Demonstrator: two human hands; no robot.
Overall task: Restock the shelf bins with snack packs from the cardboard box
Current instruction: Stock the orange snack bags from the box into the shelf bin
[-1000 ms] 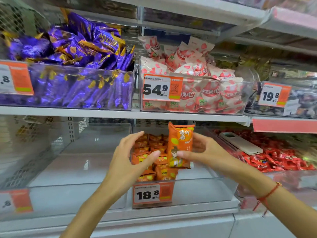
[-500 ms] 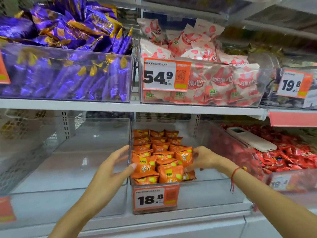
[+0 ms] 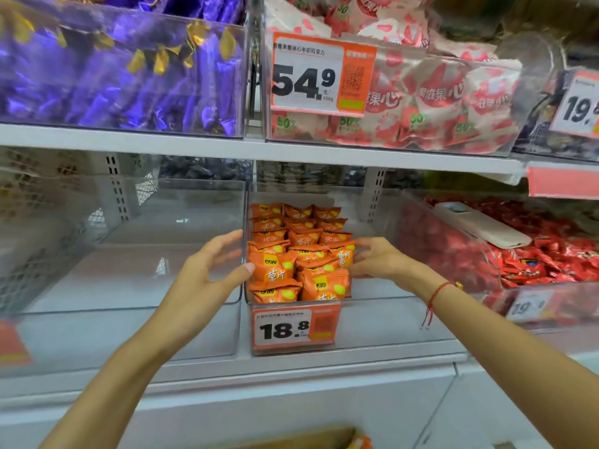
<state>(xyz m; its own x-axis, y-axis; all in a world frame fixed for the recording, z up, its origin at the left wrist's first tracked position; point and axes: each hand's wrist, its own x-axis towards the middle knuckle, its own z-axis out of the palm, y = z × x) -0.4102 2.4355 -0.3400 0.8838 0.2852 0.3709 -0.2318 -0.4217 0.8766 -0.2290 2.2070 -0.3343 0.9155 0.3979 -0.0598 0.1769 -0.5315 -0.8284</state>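
Several orange snack packs (image 3: 298, 254) lie in rows at the left side of a clear shelf bin (image 3: 382, 319) tagged 18.8. My left hand (image 3: 207, 273) is spread at the bin's left wall, with its thumb against the wall level with the front packs. Inside the bin, my right hand (image 3: 379, 257) reaches to the right side of the stack, its relaxed fingers touching a tilted pack (image 3: 343, 256). Neither hand grips anything. A corner of the cardboard box (image 3: 308, 439) shows at the bottom edge with an orange pack (image 3: 359, 443) in it.
An empty clear bin (image 3: 129, 270) stands to the left. To the right is a bin of red packs (image 3: 551, 254) with a white handheld device (image 3: 479, 225) lying on top. Bins of purple packs (image 3: 113, 76) and pink-white packs (image 3: 437, 102) fill the shelf above.
The upright orange pack that my right hand held a second ago now lies in the stack. Both hands have dropped to the stack's sides, and the view has moved closer and lower.
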